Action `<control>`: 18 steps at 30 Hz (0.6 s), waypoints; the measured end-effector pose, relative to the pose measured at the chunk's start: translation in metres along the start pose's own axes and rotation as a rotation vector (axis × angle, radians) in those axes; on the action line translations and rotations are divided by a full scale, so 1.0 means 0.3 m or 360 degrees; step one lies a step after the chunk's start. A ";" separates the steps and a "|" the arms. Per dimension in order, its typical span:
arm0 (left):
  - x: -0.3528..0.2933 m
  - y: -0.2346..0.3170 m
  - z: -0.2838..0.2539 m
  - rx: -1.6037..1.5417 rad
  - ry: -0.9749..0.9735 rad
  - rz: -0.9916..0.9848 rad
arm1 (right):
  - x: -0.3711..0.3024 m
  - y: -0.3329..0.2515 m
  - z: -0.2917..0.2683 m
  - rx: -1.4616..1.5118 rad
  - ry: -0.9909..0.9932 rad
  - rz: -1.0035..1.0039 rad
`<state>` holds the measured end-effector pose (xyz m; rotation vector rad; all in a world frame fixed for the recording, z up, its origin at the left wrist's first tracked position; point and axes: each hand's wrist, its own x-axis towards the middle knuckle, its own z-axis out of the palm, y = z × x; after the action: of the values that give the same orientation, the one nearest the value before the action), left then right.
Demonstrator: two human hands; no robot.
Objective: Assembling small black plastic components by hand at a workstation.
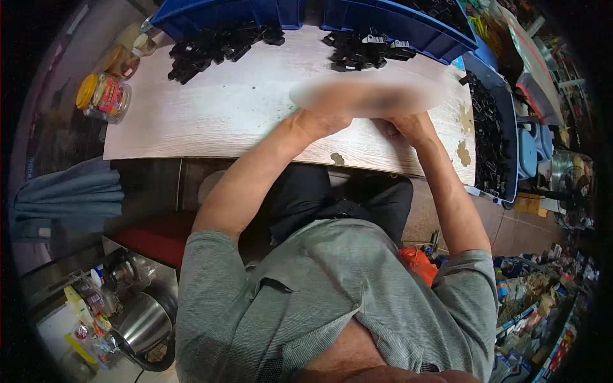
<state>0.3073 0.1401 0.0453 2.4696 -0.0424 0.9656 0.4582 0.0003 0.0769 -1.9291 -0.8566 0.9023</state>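
Observation:
Both my forearms reach up over a pale wood-grain table (223, 108). My left hand (319, 122) and my right hand (414, 127) rest close together near the table's front edge. A blurred patch covers the fingers of both hands, so whatever lies between them is hidden. Beyond the hands lie two loose heaps of small black plastic parts, one at the back left (217, 43) and one at the back middle (365, 51).
Blue bins stand at the back left (211, 13), at the back right (415, 29) and along the table's right edge (511, 127), the last holding black parts. A yellow-lidded jar (102, 97) sits at the left corner. A steel kettle (143, 322) and a folded blue cloth (70, 195) are lower left.

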 end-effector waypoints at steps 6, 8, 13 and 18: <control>-0.001 -0.019 0.000 -0.0084 0.0006 0.0040 | -0.004 0.000 0.006 0.0065 0.0023 0.0011; -0.005 -0.020 0.008 -0.0067 0.0033 0.0050 | -0.004 0.000 0.004 -0.0050 0.0031 -0.0041; 0.002 0.001 0.001 0.0012 -0.0026 0.0022 | -0.002 0.012 0.004 -0.0043 0.0047 -0.0082; 0.001 -0.015 0.007 -0.0104 -0.0081 0.0021 | -0.012 -0.003 0.004 -0.0026 -0.0003 -0.0112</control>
<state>0.3098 0.1432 0.0422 2.4365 -0.1055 0.8922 0.4553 -0.0017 0.0782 -1.9002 -0.9297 0.8583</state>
